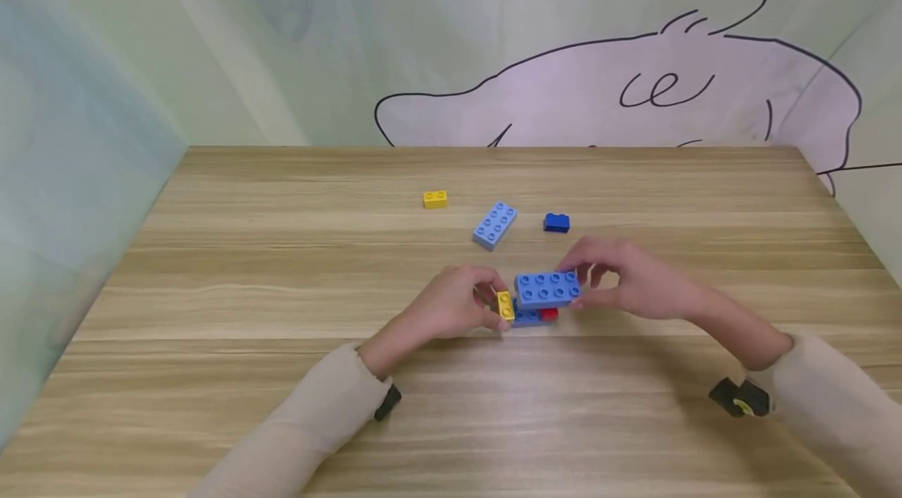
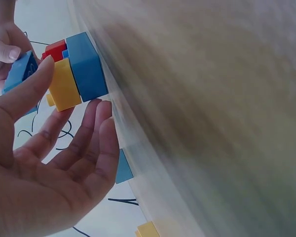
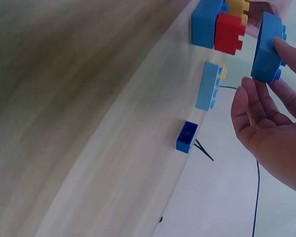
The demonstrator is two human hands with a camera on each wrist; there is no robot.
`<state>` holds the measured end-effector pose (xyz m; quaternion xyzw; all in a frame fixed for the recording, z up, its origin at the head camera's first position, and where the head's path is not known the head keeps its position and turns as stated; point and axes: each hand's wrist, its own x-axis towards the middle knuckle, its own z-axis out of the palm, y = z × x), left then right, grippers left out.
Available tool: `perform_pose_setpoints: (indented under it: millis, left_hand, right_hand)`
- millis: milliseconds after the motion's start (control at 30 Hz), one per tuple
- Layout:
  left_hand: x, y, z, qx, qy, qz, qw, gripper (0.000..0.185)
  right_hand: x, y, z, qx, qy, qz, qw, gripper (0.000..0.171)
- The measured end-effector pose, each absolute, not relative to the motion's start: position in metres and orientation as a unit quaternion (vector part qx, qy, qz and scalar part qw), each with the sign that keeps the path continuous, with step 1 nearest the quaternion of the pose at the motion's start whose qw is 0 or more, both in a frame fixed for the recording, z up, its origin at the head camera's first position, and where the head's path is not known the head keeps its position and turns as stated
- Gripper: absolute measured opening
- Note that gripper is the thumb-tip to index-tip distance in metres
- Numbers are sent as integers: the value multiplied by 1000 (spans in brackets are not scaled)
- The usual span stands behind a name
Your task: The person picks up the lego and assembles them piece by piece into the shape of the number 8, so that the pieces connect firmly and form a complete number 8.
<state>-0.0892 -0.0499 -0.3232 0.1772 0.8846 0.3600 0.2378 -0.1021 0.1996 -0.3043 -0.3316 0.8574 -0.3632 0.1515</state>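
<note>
A blue eight-stud brick is hanging just above a small assembly on the wood-grain table, leaving a gap in the right wrist view, where it is tilting with its studs facing away from the assembly. The right hand is pinching it at one end between thumb and fingers; the remaining fingers are curving beside it, and whether they are all touching I cannot tell.

Beneath, a lower blue brick is forming the base of the assembly, carrying a yellow two-stud brick at its left end and a red brick at its right; the raised brick is partly hiding the red one. The left hand is pinching the yellow brick by its two ends between thumb and index finger, while its other fingers are curving loosely, slightly spread.

Beyond the hands, a light blue eight-stud brick is lying studs up at a slant. To its right a dark blue brick is resting on its side, showing its hollow underside to the right wrist camera; farther left, another yellow brick is lying alone.

Pale sleeves are covering both forearms. Behind the table, a wall is bearing a black-outlined drawing.
</note>
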Motion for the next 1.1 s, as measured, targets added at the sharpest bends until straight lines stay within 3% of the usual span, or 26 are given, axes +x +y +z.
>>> perform_pose_setpoints:
  millis: [1100]
  left_hand:
    - [-86, -50, -320, 205, 894, 337, 212, 40]
  right_hand:
    - [-97, 181, -316, -372, 848, -361, 112, 33]
